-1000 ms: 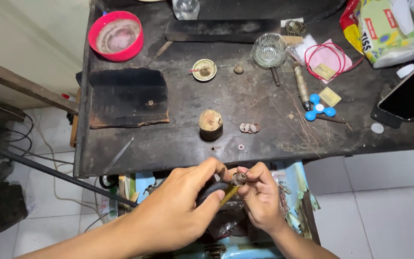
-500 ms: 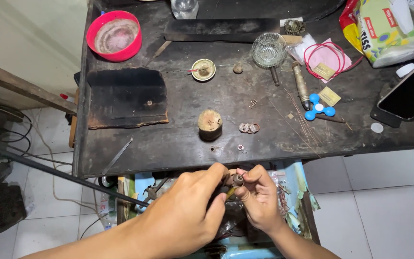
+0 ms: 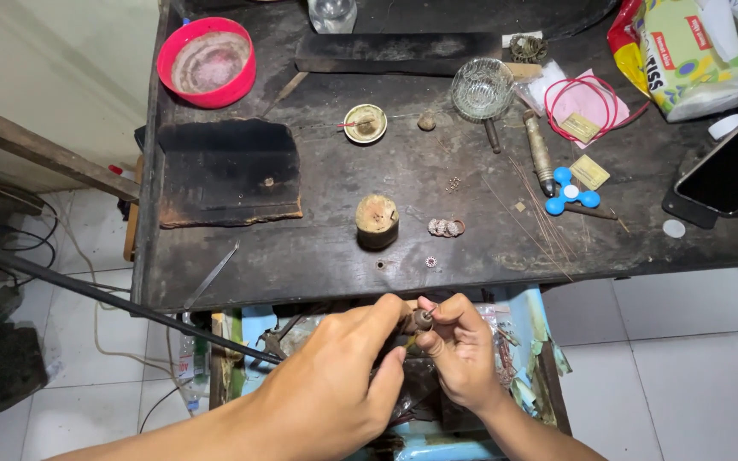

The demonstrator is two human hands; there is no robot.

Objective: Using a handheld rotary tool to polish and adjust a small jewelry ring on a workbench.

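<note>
While both hands meet just below the front edge of the dark workbench (image 3: 318, 256), the left hand (image 3: 335, 384) curls its fingers around a small dark piece (image 3: 421, 320), thumb and forefinger pinched onto it. The right hand (image 3: 463, 354) grips the same piece from the other side, fingers clenched tight. That piece sits between the two hands, over an open drawer (image 3: 523, 341) under the workbench. Up on the workbench, a short wooden stump (image 3: 377, 220) stands near the front edge, small metal rings (image 3: 444, 227) just beside it. Farther back sits a pink bowl (image 3: 207, 61); off toward the right, a blue spinner toy (image 3: 571, 191) and a glass cup (image 3: 482, 88).
</note>
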